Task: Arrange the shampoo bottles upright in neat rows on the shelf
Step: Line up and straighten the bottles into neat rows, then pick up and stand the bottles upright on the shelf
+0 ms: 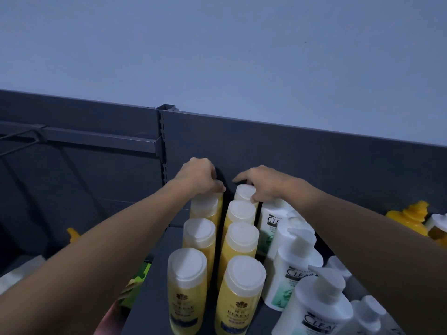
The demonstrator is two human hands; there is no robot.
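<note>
Two rows of upright yellow shampoo bottles with white caps stand on the dark grey shelf [145, 308]. The left row [198, 235] holds three bottles, the right row [240, 240] several. My left hand [199, 176] rests on top of the rearmost bottle [206, 206] of the left row, fingers curled over its cap. My right hand [262, 183] grips the cap of the rearmost bottle [244, 193] of the right row. Both rear bottles stand close to the back panel.
White pump bottles [295, 269] with green labels stand in a row right of the yellow ones. Yellow-orange bottles [411, 217] sit at the far right. The back panel [314, 160] and an upright post [164, 151] bound the shelf; a rail [96, 139] runs to the left.
</note>
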